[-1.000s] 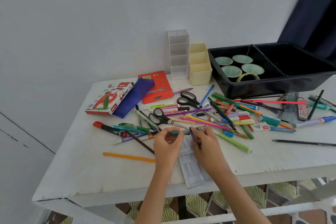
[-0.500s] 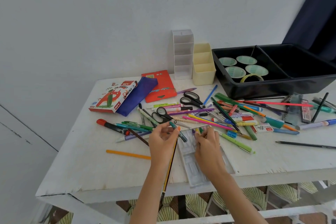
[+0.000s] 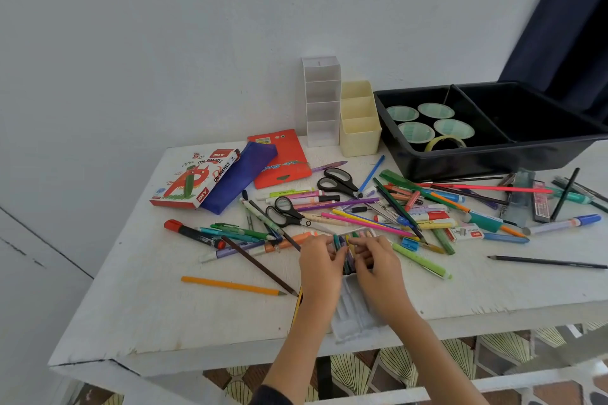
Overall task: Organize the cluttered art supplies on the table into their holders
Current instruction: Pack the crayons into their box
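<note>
Pinching a small bundle of coloured pens [image 3: 344, 253] between the curled fingertips of the left hand [image 3: 320, 270] and the right hand [image 3: 378, 271], fingers pressed close around it from either side. Held just over the far end of a clear plastic tray [image 3: 353, 317] at the front edge of the white table [image 3: 164, 312], with a yellow-and-black pencil [image 3: 297, 304] showing beside the left wrist. Well behind, against the wall: white tiered holder [image 3: 321, 102], cream holder [image 3: 358, 128], black bin [image 3: 493, 158].
</note>
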The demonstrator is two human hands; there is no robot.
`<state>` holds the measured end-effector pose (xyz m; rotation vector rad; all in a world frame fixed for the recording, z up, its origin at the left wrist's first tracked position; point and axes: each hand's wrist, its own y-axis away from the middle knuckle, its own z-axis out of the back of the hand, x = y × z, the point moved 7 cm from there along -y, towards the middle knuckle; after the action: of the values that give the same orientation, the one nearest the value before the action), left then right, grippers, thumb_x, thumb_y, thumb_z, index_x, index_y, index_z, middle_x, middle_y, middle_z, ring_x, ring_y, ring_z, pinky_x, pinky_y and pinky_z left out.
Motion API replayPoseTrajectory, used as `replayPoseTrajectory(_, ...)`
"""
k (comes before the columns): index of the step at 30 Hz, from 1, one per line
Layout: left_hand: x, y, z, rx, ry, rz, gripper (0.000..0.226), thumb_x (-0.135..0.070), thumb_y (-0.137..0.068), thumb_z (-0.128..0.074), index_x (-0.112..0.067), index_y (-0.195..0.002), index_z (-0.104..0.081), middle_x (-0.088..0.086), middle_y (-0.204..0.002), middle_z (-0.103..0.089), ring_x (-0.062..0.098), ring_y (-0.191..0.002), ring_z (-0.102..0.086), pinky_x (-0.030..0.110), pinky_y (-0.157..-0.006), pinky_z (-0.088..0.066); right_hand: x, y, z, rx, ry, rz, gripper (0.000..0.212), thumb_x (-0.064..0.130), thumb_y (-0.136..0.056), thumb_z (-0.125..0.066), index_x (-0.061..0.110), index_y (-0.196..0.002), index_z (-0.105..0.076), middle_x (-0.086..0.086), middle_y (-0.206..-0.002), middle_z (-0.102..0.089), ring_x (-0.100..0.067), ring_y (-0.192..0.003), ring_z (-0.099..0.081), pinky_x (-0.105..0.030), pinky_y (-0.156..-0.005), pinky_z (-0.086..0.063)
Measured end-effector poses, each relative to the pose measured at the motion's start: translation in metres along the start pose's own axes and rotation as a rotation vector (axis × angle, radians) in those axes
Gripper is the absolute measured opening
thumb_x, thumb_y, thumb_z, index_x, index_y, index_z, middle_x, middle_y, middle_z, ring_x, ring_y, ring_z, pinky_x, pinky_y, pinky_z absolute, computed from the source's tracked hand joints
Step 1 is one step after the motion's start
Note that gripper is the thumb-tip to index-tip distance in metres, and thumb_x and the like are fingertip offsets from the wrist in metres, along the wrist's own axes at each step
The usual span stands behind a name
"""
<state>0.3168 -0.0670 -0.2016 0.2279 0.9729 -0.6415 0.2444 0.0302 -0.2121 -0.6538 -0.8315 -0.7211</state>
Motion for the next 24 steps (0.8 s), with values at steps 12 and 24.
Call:
replayPoseTrajectory(12, -0.005, 0.009, -0.008, 0.053, -0.134, -0.099, 0.013, -0.008, -0.094, -0.048, -0.003, -0.09, -0.06, 0.015, -0.109, -0.05, 0.018, -0.09, -0.048, 0.012, -0.069, -0.033, 0.007, 0.003, -0.003, -0.02, 0.075, 0.075, 0.027, -0.001, -0.09, -0.052, 0.009, -0.11, -0.068, 0.002, -0.089, -0.042, 0.001, -0.077, -0.042, -0.006, -0.064, -0.034)
replayPoseTrajectory(24, 0.031, 0.038, 0.046, -0.147, -0.181, -0.021, 0.021, -0.023, -0.091, -0.057, -0.015, -0.111, -0.059, -0.008, -0.096, -0.047, 0.012, -0.092, -0.052, 0.029, -0.082, -0.05, 0.026, -0.006, -0.02, -0.006, 0.094, 0.083, 0.032, -0.008, -0.083, -0.052, 0.009, -0.106, -0.066, -0.002, -0.096, -0.048, -0.008, -0.085, -0.046, -0.01, -0.073, -0.037)
